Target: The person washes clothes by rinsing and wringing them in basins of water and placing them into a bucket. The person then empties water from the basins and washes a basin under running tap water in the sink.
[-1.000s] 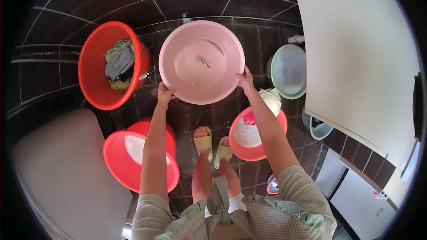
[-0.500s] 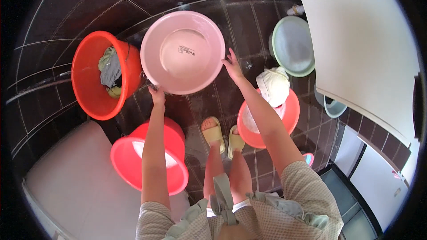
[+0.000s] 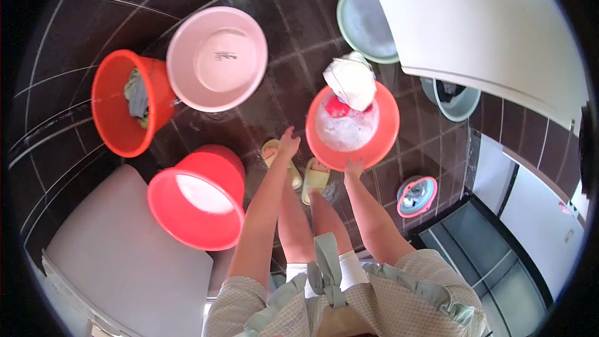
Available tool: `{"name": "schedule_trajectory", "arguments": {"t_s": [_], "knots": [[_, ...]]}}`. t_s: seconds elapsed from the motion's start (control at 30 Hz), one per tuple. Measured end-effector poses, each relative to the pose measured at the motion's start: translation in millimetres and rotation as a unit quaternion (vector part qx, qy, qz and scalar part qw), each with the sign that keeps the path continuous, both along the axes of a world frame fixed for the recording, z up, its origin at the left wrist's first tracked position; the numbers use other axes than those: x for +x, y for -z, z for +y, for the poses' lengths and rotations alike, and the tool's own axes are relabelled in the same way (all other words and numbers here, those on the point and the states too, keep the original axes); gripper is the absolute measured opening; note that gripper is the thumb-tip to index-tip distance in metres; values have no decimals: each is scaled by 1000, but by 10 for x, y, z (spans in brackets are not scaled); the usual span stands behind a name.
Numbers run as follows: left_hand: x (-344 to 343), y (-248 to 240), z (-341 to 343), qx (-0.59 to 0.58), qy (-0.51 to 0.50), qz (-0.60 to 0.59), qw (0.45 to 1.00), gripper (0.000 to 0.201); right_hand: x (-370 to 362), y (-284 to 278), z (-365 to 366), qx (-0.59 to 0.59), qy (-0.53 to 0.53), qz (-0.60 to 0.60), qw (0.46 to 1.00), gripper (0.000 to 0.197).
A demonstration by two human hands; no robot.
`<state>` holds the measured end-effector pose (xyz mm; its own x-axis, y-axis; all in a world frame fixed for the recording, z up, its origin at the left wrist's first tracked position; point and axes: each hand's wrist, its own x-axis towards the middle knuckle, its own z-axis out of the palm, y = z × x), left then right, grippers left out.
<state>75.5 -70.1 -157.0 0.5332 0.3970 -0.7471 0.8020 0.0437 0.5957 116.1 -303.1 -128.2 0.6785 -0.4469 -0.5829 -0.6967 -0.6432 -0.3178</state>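
Observation:
An orange-red basin of foamy water stands on the floor in front of me, a little to the right. A bundled white cloth lies at its far rim, with something bright red beside it in the foam. My right hand grips the basin's near rim, its fingertips over the edge. Just left of that basin, my left hand is apart from it and holds nothing, its fingers stretched forward. A pale pink basin sits at the far left, with neither hand on it.
An orange bucket with clothes and a red-pink bucket with white suds stand left. At right are a green basin, a grey-blue bucket and a small pink-rimmed container. A white panel juts in at upper right.
Both hands have left the pale pink basin and moved right and nearer. My right hand has reached the orange-red basin's near rim. The view has shifted to the right.

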Motion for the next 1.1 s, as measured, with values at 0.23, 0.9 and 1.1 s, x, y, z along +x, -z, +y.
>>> {"name": "schedule_trajectory", "arguments": {"t_s": [0.23, 0.9, 1.1], "knots": [[555, -257, -146, 85, 179, 25, 980, 67, 9, 346, -762, -1, 174, 27, 984, 71], [619, 118, -542, -93, 166, -49, 980, 63, -31, 795, -2014, -51, 144, -120, 981, 59], [243, 107, -999, -174, 133, -67, 973, 65, -109, 734, -2439, -41, 161, -72, 983, 44]]}}
